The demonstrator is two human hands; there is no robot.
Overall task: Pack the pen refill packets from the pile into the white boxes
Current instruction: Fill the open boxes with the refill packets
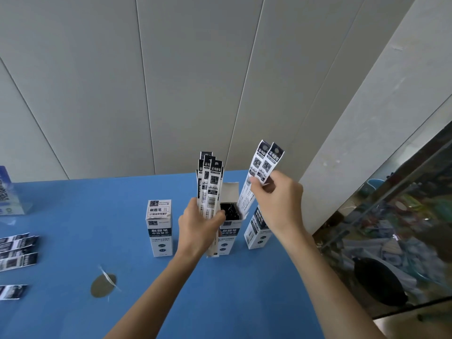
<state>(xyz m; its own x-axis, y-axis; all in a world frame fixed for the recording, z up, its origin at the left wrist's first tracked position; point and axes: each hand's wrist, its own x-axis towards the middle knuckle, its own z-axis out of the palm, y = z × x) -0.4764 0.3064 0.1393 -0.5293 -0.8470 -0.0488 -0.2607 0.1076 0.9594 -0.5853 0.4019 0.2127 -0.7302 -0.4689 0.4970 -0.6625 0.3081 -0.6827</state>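
head view, blue table [73, 241], grey panelled wall [122, 81], both hands gripping refill packets [210, 189] over white boxes [159, 226]

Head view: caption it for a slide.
Left hand grips a packet bundle while right hand feeds two packets into the open box.

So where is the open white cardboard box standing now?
In the head view, the open white cardboard box stands upright on the blue table, centre-right, between two closed white boxes, behind the left hand.
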